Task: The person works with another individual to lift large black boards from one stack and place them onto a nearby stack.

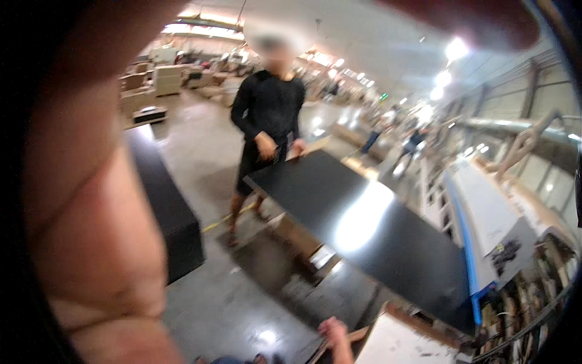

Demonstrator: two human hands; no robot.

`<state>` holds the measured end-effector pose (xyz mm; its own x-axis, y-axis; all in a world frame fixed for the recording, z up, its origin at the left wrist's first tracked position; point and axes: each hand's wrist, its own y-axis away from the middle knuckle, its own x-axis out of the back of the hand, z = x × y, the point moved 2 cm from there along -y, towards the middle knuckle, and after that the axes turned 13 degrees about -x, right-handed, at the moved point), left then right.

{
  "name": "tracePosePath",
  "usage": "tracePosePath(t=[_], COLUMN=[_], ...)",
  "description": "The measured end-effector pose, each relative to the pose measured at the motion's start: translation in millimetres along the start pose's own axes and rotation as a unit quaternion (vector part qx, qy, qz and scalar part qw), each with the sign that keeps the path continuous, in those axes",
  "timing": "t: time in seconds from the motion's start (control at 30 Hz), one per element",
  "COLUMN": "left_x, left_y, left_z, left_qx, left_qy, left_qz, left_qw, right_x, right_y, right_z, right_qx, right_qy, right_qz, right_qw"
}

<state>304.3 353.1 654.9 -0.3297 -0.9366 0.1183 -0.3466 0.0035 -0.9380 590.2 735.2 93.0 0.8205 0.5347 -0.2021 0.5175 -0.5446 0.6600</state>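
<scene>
My left hand (pixel 115 249) is raised very close to the camera and fills the left side as a blurred mass of skin; its fingers cannot be made out. Low in the middle, my right hand (pixel 333 329) has its fingers curled closed, and whatever they may hold is hidden. It is beside the wooden edge of a white-topped surface (pixel 400 340). Beyond it lies a long glossy black panel (pixel 303 188), reflecting a bright light. At its far end stands a person in black (pixel 270 109), their hands near the panel's edge.
A dark box-shaped piece (pixel 167 206) stands at the left, past my arm. Cardboard (pixel 294 236) shows beneath the panel. On the right are a white table with a blue edge (pixel 479 206) and a rack of scrap pieces (pixel 533 303). More people and stacked furniture fill the background.
</scene>
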Motion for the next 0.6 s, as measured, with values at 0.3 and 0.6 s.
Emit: tracePosePath(t=[0.3, 0.6], left_x=[-41, -183], left_y=[39, 392], left_z=[34, 63], left_qx=[0.042, 0.555], left_qy=[0.023, 0.199], left_qz=[-0.021, -0.287], left_qw=[0.999, 0.755], right_x=[-28, 16], right_y=[-21, -6], right_z=[-32, -15], right_qx=[0.087, 0.088], right_qy=[-0.434, -0.52], right_qz=[-0.073, 0.037], right_qw=[0.894, 0.849])
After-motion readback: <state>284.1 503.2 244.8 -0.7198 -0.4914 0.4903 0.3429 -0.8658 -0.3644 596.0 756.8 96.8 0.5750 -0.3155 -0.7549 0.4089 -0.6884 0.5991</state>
